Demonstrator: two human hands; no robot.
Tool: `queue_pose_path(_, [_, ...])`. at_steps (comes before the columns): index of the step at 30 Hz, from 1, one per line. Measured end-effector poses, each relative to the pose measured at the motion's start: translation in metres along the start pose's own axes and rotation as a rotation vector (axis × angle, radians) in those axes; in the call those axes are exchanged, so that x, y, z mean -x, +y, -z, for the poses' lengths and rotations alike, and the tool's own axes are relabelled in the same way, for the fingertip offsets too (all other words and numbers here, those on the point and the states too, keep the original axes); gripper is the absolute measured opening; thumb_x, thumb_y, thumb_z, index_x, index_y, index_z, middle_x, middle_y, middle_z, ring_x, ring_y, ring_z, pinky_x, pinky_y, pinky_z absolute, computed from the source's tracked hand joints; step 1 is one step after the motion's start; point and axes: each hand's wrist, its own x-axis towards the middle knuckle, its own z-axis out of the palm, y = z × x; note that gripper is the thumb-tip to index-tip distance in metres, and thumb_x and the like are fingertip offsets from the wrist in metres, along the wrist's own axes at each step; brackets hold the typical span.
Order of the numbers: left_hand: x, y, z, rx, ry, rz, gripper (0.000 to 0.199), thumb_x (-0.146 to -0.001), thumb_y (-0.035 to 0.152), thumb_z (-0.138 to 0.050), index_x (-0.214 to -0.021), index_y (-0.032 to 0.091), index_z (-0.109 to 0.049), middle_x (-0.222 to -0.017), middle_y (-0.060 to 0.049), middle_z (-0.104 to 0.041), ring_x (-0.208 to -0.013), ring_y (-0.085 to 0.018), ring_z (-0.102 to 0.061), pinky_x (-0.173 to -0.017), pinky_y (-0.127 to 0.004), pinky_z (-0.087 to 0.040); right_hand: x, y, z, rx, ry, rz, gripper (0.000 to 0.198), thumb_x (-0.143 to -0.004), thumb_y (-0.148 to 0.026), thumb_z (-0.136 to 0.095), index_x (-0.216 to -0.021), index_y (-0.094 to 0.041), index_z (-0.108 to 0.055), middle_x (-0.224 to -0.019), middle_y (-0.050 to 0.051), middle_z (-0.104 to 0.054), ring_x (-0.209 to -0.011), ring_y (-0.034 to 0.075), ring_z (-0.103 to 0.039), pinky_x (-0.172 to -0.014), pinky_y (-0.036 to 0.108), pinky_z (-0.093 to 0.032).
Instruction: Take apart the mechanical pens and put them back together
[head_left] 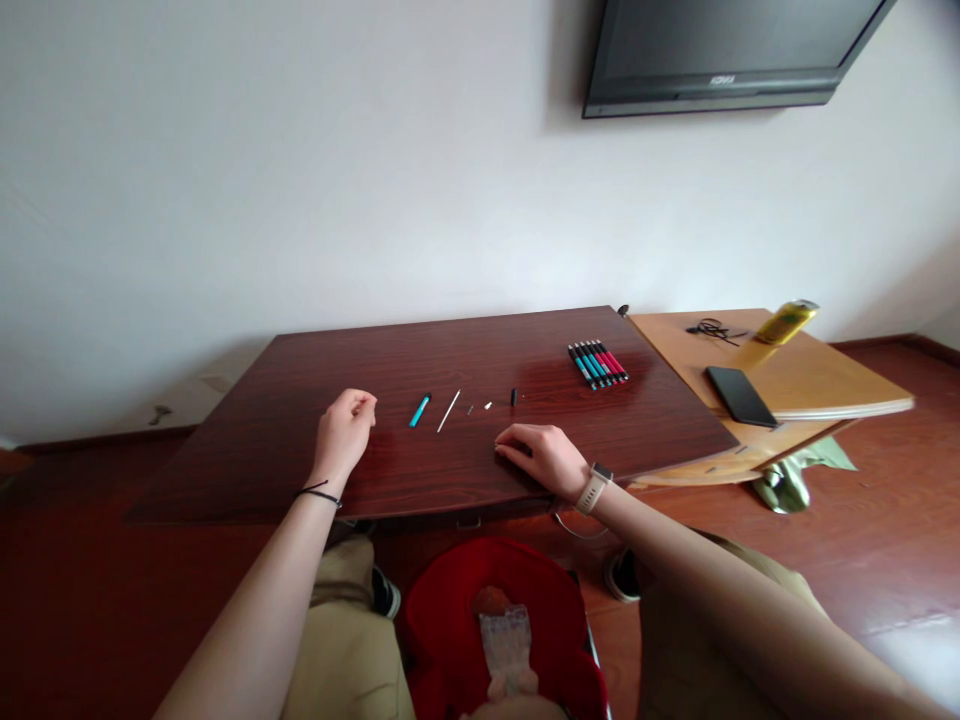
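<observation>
My left hand (347, 432) rests loosely curled on the dark wooden table (480, 350), fingers closed, with nothing showing in them. To its right lie pen parts in a row: a teal pen barrel (421, 410), a thin white refill (448, 411), a small spring (470, 410), a small white piece (487, 406) and a short black piece (514, 397). Below the black piece, my right hand (541, 455) lies on the table with its fingers stretched and slightly bent, touching none of the parts.
Several teal and pink pens (598, 365) lie side by side at the table's right. On the lighter side table (840, 375) are a black phone (741, 396), a yellow can (784, 323) and a black cable (712, 330). A red stool (442, 600) is between my legs.
</observation>
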Motion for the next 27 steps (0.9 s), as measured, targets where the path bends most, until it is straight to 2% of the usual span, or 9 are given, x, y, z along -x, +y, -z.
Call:
queue_pose_path(3, [0.002, 0.002, 0.003, -0.029, -0.033, 0.01, 0.028, -0.099, 0.044, -0.052, -0.097, 0.024, -0.072, -0.069, 0.0, -0.068, -0.067, -0.021, -0.066, -0.068, -0.029, -0.045, 0.0, 0.0, 0.0, 0.005, -0.005, -0.004, 0.008, -0.103, -0.029, -0.07, -0.104, -0.025, -0.076, -0.099, 0.002, -0.081, -0.089, 0.019, -0.076, -0.082, 0.027, -0.051])
queue_pose_path(9, [0.004, 0.002, -0.001, -0.128, -0.023, -0.072, 0.028, -0.101, 0.032, -0.041, -0.107, 0.023, -0.067, -0.101, -0.007, -0.075, -0.092, -0.025, -0.07, -0.083, -0.033, -0.049, 0.0, -0.001, 0.002, 0.008, -0.016, -0.006, 0.01, -0.104, -0.031, -0.069, -0.103, -0.024, -0.076, -0.099, 0.003, -0.081, -0.088, 0.018, -0.075, -0.082, 0.027, -0.052])
queue_pose_path(12, [0.006, 0.003, -0.006, -0.145, -0.051, -0.113, 0.024, -0.101, 0.034, -0.045, -0.109, 0.023, -0.065, -0.107, -0.008, -0.076, -0.096, -0.025, -0.07, -0.086, -0.033, -0.05, 0.0, -0.003, 0.002, 0.009, -0.02, -0.01, 0.011, -0.104, -0.031, -0.068, -0.103, -0.024, -0.076, -0.099, 0.003, -0.081, -0.088, 0.018, -0.075, -0.082, 0.027, -0.052])
queue_pose_path(18, [0.008, 0.012, -0.012, -0.28, -0.07, -0.205, 0.012, -0.097, 0.028, -0.057, -0.1, 0.024, -0.067, -0.101, -0.006, -0.076, -0.093, -0.024, -0.071, -0.087, -0.032, -0.051, -0.001, -0.004, 0.002, 0.005, -0.021, -0.008, 0.011, -0.104, -0.031, -0.068, -0.104, -0.025, -0.077, -0.099, 0.003, -0.081, -0.088, 0.019, -0.075, -0.082, 0.028, -0.053])
queue_pose_path(27, [0.009, 0.016, -0.018, -0.432, -0.074, -0.233, 0.015, -0.1, 0.023, -0.057, -0.104, 0.028, -0.07, -0.106, -0.005, -0.077, -0.1, -0.026, -0.069, -0.083, -0.033, -0.049, 0.0, -0.003, 0.002, -0.001, -0.028, -0.001, 0.01, -0.104, -0.031, -0.068, -0.104, -0.025, -0.076, -0.1, 0.003, -0.081, -0.09, 0.019, -0.076, -0.083, 0.027, -0.052])
